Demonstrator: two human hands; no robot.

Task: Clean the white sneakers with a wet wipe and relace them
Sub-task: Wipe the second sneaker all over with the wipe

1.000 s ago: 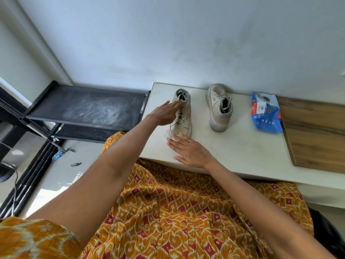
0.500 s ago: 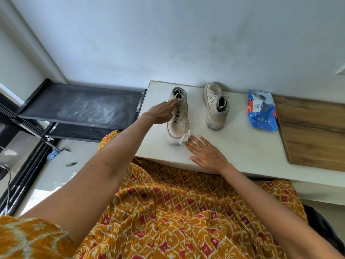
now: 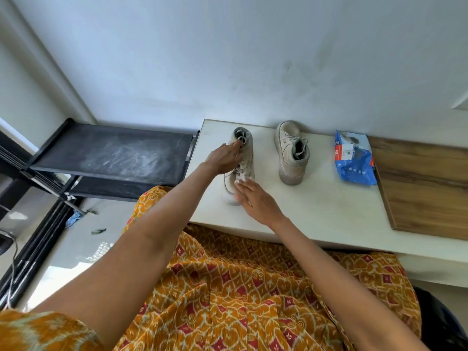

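Two off-white sneakers stand upright on the counter: left sneaker [image 3: 241, 158] with a white wipe [image 3: 240, 177] on its toe, right sneaker [image 3: 291, 152] apart, laced

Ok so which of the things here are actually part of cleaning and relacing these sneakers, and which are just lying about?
Part of the job:
- near sneaker, steadied by the left hand
- wet wipe pressed on it under the right hand
- second sneaker
- blue wipes pack

Just lying about:
- wooden board
- black rack
- scraps on the floor

Pale wall [image 3: 228, 59], black rack [image 3: 114, 153], white counter [image 3: 329, 211].
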